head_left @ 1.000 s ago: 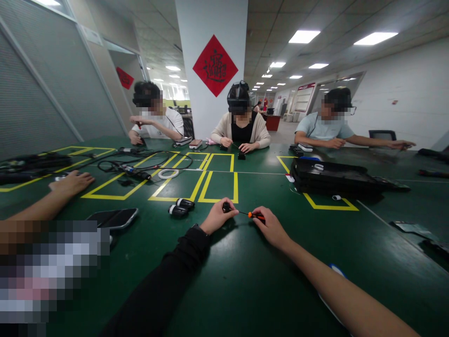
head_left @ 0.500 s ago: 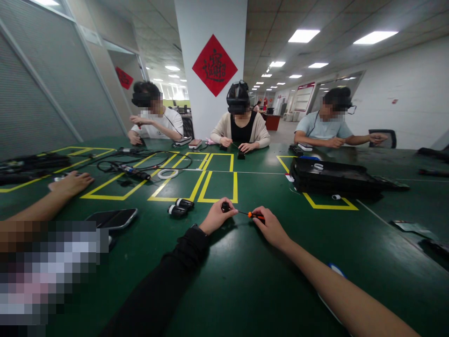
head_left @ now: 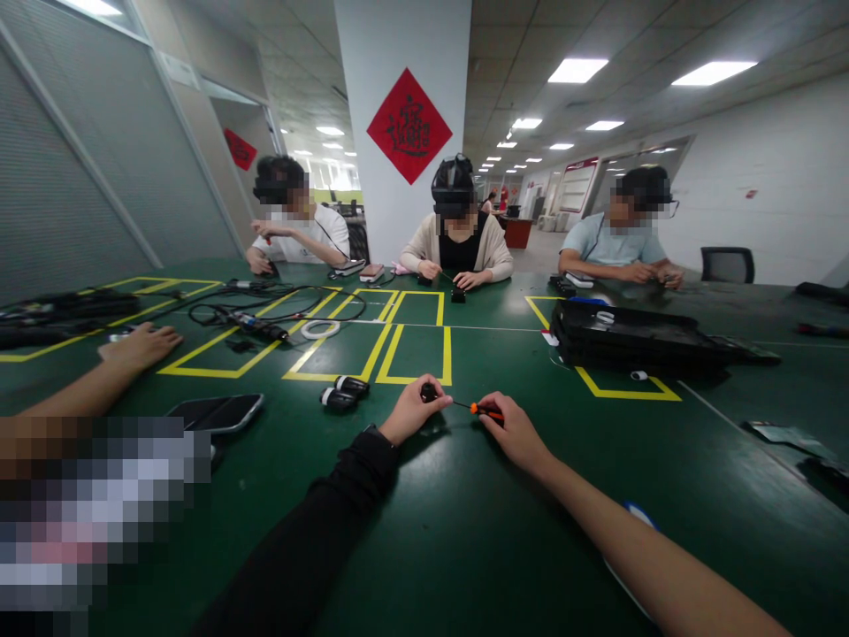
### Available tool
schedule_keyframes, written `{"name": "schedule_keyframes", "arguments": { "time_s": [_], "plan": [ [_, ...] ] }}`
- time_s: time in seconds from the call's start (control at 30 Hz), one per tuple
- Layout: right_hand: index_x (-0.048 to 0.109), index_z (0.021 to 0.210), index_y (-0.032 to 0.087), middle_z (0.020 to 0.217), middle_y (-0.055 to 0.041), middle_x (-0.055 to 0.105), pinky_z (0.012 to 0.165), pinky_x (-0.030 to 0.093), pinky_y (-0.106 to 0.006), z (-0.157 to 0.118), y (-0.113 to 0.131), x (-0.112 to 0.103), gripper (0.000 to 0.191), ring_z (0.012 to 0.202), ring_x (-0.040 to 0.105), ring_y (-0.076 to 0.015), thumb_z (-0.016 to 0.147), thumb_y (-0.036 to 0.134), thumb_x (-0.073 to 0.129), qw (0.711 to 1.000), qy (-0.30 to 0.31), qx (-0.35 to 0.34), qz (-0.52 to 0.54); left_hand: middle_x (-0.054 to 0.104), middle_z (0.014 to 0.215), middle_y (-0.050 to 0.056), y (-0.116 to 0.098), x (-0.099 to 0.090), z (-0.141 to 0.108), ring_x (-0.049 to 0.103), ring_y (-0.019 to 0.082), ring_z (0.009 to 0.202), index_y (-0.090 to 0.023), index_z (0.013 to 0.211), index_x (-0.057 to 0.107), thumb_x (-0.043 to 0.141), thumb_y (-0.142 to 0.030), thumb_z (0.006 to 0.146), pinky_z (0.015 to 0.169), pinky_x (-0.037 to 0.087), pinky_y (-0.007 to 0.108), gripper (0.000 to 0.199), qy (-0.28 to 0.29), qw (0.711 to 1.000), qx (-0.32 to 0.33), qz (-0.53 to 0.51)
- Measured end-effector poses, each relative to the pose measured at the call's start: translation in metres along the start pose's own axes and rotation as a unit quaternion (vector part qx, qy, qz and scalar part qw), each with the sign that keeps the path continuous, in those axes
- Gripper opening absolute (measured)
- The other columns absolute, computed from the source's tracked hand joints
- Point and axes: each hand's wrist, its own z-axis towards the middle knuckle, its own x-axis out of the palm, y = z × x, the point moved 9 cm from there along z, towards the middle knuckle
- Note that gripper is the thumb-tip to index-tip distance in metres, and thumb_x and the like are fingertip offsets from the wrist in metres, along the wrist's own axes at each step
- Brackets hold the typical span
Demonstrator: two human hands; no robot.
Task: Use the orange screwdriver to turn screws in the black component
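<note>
In the middle of the green table, my left hand is closed around a small black round part, whose kind I cannot make out. From the right, my right hand grips the orange and black handle of a screwdriver. The thin shaft points left, and its tip is at the fingers of my left hand. Whether the tip touches the black part is hidden. Left of my left hand lie black cylindrical pieces with white bands.
A phone lies to the left, near another person's hand. Black cables and a white cable coil sit farther back. Black bags lie at the right. Three people sit across the table.
My hands and the screwdriver hold nearly the same pose; the view has shifted slightly. The person at the far right has drawn an outstretched hand back in.
</note>
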Motion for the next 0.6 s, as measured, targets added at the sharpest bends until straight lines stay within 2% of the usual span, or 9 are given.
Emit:
{"name": "schedule_keyframes", "arguments": {
  "time_s": [0.13,0.23,0.47,0.6],
  "plan": [
    [0.057,0.099,0.019,0.097,-0.0054,0.057,0.083,0.041,-0.033,0.0005,0.0027,-0.0001,0.020,0.092,0.052,-0.0175,0.082,0.023,0.050,1.000,0.001,-0.012,0.002,0.059,0.077,0.000,0.0035,-0.0005,0.0001,0.056,0.012,0.071,-0.016,0.087,0.053,0.064,-0.032,0.069,0.071,0.042,0.026,0.027,-0.005,1.000,-0.011,-0.016],
    [0.059,0.096,0.019,0.094,-0.0055,0.058,0.083,0.040,-0.034,0.0015,0.0039,0.0002,0.019,0.091,0.051,-0.0178,0.084,0.024,0.046,1.000,0.005,-0.015,-0.016,0.060,0.076,-0.001,0.0046,0.0009,0.0003,0.056,0.012,0.071,-0.017,0.093,0.052,0.064,-0.032,0.069,0.072,0.042,0.027,0.030,0.005,1.000,-0.013,-0.020],
    [0.058,0.093,0.019,0.094,-0.0047,0.057,0.081,0.041,-0.034,0.0014,0.0075,-0.0007,0.015,0.089,0.051,-0.0180,0.080,0.022,0.052,1.000,0.008,-0.018,-0.014,0.059,0.075,0.000,0.0030,0.0013,0.0007,0.056,0.013,0.070,-0.016,0.088,0.054,0.063,-0.036,0.070,0.070,0.043,0.027,0.028,0.008,1.000,-0.006,-0.001],
    [0.059,0.094,0.019,0.093,-0.0054,0.057,0.082,0.040,-0.034,0.0018,0.0048,0.0000,0.017,0.090,0.051,-0.0182,0.083,0.023,0.047,1.000,0.010,-0.012,-0.018,0.059,0.075,-0.001,0.0033,0.0019,0.0009,0.055,0.013,0.070,-0.016,0.088,0.054,0.063,-0.034,0.070,0.071,0.043,0.027,0.027,0.010,1.000,-0.002,-0.003]
  ]
}}
